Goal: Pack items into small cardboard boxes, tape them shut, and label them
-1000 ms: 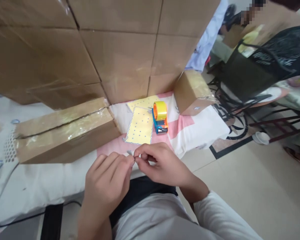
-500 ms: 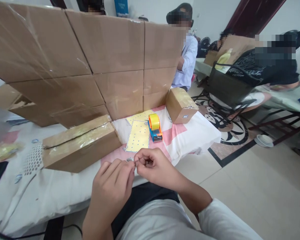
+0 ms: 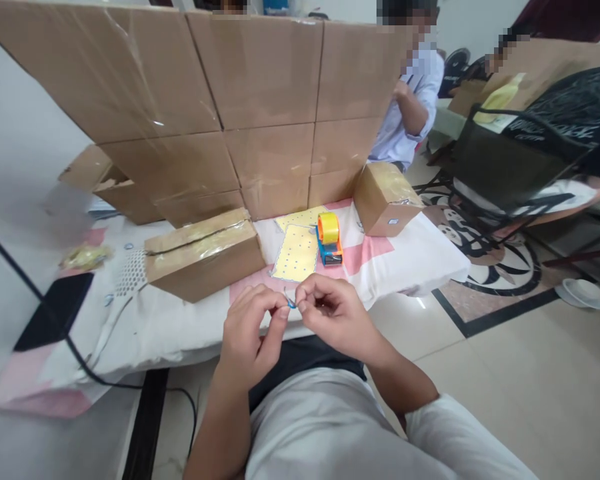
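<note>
Left hand [image 3: 253, 330] and right hand [image 3: 330, 313]: fingertips pressed together, jointly pinching a tiny blue-and-silver item [image 3: 291, 304] between them, above the lap. Just beyond: yellow dotted sheet [image 3: 296, 253], orange-and-blue tape dispenser [image 3: 329, 239] on the cloth-covered surface [image 3: 410, 260]. Risk: item so small a loosened pinch likely drops it floorward.

A wall of taped cardboard boxes [image 3: 260, 87] stands across my table [image 3: 410, 260]. Before it lie a long sealed carton [image 3: 205, 253], two yellow dotted sheets [image 3: 297, 253] and an orange tape dispenser [image 3: 329, 237]. A smaller box [image 3: 386, 197] sits right of these.
</note>
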### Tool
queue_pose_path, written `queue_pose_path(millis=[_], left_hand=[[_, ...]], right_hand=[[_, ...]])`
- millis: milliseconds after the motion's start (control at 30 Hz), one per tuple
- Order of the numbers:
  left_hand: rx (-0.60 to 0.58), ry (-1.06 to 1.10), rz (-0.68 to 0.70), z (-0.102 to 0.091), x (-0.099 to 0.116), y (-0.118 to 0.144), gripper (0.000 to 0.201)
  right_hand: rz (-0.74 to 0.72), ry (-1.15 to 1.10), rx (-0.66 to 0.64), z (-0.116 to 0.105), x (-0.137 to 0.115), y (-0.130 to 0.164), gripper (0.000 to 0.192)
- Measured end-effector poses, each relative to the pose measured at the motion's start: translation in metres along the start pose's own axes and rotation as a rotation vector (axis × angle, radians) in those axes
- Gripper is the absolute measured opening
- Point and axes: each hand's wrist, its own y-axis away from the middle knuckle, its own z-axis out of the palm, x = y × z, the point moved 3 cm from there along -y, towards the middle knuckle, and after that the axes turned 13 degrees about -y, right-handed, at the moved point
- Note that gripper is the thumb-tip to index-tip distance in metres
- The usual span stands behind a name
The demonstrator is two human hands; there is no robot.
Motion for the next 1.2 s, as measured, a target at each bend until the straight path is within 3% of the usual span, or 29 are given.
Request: queue_pose_path(millis=[267,400,533,667,833,1200], left_hand=[[0.018,0.221,-0.131,-0.003,-0.005,0.008,0.009],[0.033,0.19,-0.122,-0.004,-0.002,0.007,0.009],[0.04,0.114,-0.076,-0.008,0.004,0.006,0.009],[0.065,-0.044,0.008,-0.013,0.014,0.004,0.012],[0.119,-0.265,0.167,-0.018,0.028,0.004,0.016],[0.096,-0.458,0.262,-0.018,0.04,0.003,0.011]], right_hand=[[-0.245,0.176,0.06,0.0,-0.011,0.007,0.006],[-0.49,0.373,-0.013,0.005,-0.019,0.013,0.006],[-0.565,0.517,-0.056,0.008,-0.02,0.018,0.008],[-0.549,0.518,-0.038,0.009,-0.022,0.023,0.009],[-0.42,0.404,0.025,0.013,-0.026,0.025,0.009],[-0.248,0.258,0.073,0.012,-0.031,0.022,0.008]])
